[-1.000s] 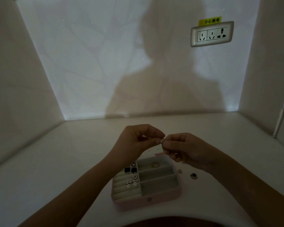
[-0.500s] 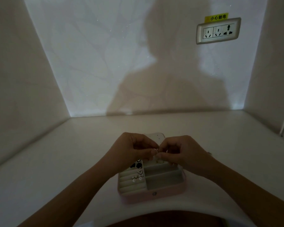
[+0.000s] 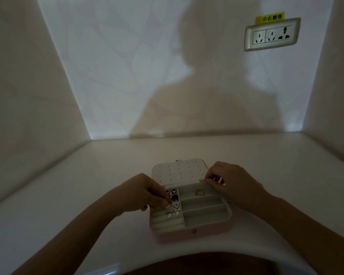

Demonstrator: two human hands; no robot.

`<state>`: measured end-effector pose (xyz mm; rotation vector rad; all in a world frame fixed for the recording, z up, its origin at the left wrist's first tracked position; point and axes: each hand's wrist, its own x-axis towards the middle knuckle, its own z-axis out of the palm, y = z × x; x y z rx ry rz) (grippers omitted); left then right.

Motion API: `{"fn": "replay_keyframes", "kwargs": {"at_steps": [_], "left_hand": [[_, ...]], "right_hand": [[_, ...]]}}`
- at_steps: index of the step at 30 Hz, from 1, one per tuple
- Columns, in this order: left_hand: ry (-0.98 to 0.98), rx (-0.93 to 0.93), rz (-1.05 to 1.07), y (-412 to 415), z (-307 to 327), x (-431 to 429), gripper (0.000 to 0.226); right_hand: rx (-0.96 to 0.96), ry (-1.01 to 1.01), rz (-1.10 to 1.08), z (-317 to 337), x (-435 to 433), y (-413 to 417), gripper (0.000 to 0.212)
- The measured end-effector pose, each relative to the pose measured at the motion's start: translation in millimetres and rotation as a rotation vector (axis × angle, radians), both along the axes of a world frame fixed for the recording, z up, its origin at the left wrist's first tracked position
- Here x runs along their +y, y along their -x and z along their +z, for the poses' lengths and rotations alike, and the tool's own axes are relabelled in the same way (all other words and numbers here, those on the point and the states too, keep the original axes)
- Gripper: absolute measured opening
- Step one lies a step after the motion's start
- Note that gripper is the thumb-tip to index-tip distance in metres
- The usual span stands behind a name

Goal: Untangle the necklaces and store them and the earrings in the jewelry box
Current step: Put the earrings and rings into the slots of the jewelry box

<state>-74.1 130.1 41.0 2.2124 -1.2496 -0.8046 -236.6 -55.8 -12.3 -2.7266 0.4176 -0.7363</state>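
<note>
**K:** Status? Where's the stuff?

**Me:** Jewelry box [image 3: 193,234] sits open on the bench [image 3: 87,195] right in front of me, with its lid [image 3: 179,172] laid back. The earrings are in the padded rolls on the left: heart earring [image 3: 176,205], small studs [image 3: 169,214] nearer me, black studs [image 3: 174,197] further back. A ring [image 3: 200,193] lies in the far right compartment. Necklaces: I can't see any chain, the light is too dim.

**K:** Hands?

**Me:** My left hand [image 3: 145,195] is down over the rolls, fingertips pinched together just beside the heart earring. Can't tell if I'm gripping it or only touching it. My right hand [image 3: 232,185] is at the far right corner of the box, fingers curled, pinching a shiny bit [image 3: 218,179]. It's too small to say what.

**K:** Handling?

**Me:** My guess is it's all light, tiny and slippery. The studs are stiff, so take them by the face with thumb and forefinger and press the post between the rolls. A chain would be limp and snag-prone: hold it at the clasp, let it hang, don't yank at knots. It could go in the near right compartments.

**K:** Obstructions?

**Me:** Few. Seated earrings crowd the rolls, so a clumsy finger could knock one loose. The wall socket [image 3: 272,34] and yellow label [image 3: 269,17] are well behind and irrelevant. Dim light is the real problem.
</note>
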Motion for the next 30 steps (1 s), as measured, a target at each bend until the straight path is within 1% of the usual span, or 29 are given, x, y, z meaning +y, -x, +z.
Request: {"fn": "replay_keyframes", "kwargs": {"at_steps": [9, 13, 20, 24, 30], "left_hand": [[-0.050, -0.063, -0.039, -3, -4, -12, 0.010], [-0.070, -0.035, -0.067, -7, -3, -12, 0.007], [-0.100, -0.096, -0.079, -8, -2, -17, 0.012], [-0.127, -0.068, -0.122, -9, 3, -17, 0.009], [-0.157, -0.056, -0.145, -10, 4, -18, 0.014]], "right_hand": [[0.052, 0.001, 0.003, 0, 0, -1, 0.009], [0.066, -0.003, -0.004, 0, 0, 0, 0.009], [0.073, 0.020, 0.004, -1, 0, 0, 0.007], [0.079, 0.012, 0.003, -2, -1, 0, 0.007], [0.074, 0.007, 0.003, -2, -1, 0, 0.008]]}}
